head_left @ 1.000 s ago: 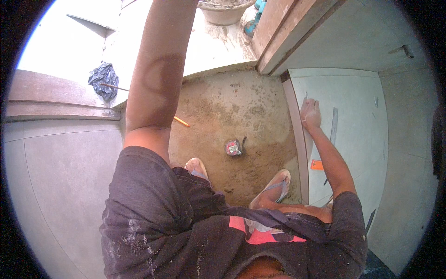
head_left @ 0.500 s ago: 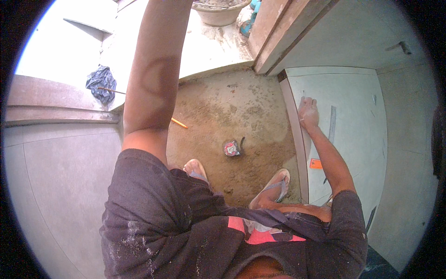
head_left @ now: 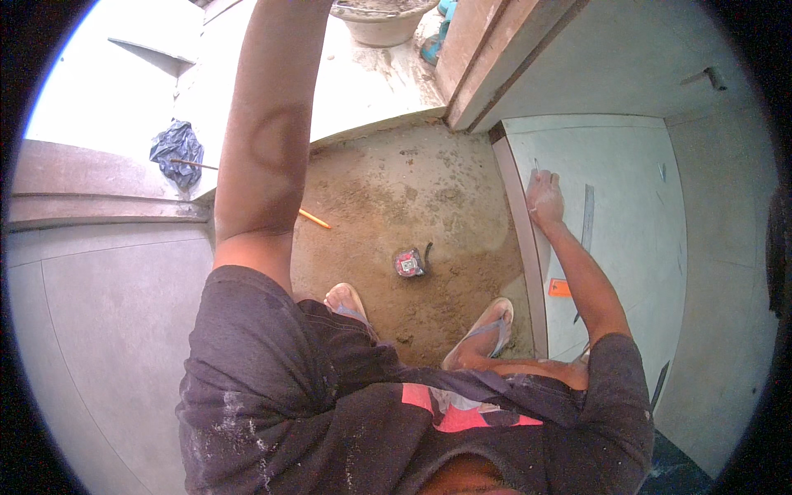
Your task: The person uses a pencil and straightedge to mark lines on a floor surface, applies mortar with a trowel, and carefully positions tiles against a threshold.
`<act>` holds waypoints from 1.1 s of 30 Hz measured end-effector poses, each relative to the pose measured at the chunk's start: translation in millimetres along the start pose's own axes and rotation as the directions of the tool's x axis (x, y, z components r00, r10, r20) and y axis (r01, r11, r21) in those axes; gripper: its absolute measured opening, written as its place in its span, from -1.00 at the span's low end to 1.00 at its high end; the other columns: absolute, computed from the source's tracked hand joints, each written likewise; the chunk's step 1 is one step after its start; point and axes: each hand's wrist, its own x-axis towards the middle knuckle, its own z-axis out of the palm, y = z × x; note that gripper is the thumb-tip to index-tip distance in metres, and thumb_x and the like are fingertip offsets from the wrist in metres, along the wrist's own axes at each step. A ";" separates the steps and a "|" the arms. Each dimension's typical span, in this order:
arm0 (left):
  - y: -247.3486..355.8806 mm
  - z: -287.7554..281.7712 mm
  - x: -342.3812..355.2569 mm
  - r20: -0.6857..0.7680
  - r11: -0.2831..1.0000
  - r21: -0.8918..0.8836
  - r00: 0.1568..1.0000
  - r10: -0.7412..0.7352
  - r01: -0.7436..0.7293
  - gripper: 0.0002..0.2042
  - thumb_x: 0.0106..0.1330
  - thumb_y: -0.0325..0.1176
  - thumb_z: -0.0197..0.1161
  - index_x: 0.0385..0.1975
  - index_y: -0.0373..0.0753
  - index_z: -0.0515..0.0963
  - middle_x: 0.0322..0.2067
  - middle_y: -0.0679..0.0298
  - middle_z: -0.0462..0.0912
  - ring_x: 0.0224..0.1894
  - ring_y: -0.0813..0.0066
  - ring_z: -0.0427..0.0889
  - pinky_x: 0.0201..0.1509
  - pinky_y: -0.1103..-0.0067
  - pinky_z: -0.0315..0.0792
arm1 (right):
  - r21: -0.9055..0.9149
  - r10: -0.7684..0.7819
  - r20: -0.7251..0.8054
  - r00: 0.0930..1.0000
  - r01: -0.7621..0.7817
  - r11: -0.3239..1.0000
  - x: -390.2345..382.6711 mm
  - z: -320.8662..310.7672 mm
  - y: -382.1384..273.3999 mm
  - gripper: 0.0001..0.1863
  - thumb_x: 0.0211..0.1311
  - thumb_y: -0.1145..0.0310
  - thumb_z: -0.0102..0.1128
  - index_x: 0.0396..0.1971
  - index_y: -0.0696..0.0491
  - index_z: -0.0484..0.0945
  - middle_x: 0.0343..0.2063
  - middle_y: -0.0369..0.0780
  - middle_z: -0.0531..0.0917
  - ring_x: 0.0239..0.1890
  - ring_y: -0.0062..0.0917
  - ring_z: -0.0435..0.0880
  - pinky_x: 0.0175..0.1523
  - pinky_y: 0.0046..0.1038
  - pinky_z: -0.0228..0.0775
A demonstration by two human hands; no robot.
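Observation:
My left arm stretches away past the top edge, so its hand is out of view. On the pale board (head_left: 631,206) at the right rests my right hand (head_left: 545,198), beside the board's left edge, with its fingers curled. A short thin thing (head_left: 537,164) shows at the fingertips, too small to name. Alongside that forearm lie a grey metal ruler (head_left: 587,219) and a flat orange piece (head_left: 559,287). A tape measure (head_left: 408,263), with a dark strap, sits on the floor between my feet. An orange pencil-like stick (head_left: 315,219) lies near my left elbow.
A basin (head_left: 384,25) stands on the bright ledge beyond the floor, near teal objects (head_left: 433,49). A crumpled black plastic bag (head_left: 177,154) with a thin stick lies at the left. A wooden frame (head_left: 511,62) rises at the far right; a short pipe (head_left: 714,78) protrudes from the wall.
The whole view has shifted slightly. Both arms keep nearly the same pose, and the right hand stays at the board's edge.

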 end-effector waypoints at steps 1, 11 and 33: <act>0.9 2.7 0.3 -0.044 0.998 0.062 0.999 -0.009 0.012 -0.78 0.48 -0.31 0.00 -0.13 -0.28 0.54 -0.41 0.31 0.52 -0.44 0.52 0.50 -0.41 0.59 0.43 | -0.005 -0.005 0.003 1.000 0.005 1.000 0.2 0.1 0.1 -0.82 0.21 0.49 0.00 -0.20 0.18 0.44 -0.25 -0.06 0.44 -0.15 -0.18 0.48 -0.04 -0.24 0.49; 0.0 1.4 -2.3 -0.034 0.986 0.169 0.999 0.012 -0.007 -0.81 0.46 -0.34 -0.01 -0.21 -0.25 0.55 -0.47 0.35 0.50 -0.46 0.56 0.46 -0.41 0.60 0.40 | -0.115 -0.037 0.012 0.999 0.038 0.993 0.0 -1.1 0.6 -0.79 0.17 0.46 0.04 -0.20 0.18 0.46 -0.27 -0.09 0.46 -0.20 -0.25 0.47 -0.04 -0.33 0.40; 11.8 13.8 -3.7 -0.092 0.985 0.093 0.986 -0.139 0.148 -0.84 0.39 -0.34 0.07 -0.27 -0.26 0.55 -0.54 0.37 0.44 -0.52 0.59 0.40 -0.45 0.62 0.36 | -0.215 -0.143 -0.002 0.990 0.139 0.967 -0.4 -12.2 0.7 -0.83 0.19 0.47 0.01 -0.23 0.19 0.45 -0.28 -0.07 0.46 -0.19 -0.23 0.48 -0.02 -0.32 0.39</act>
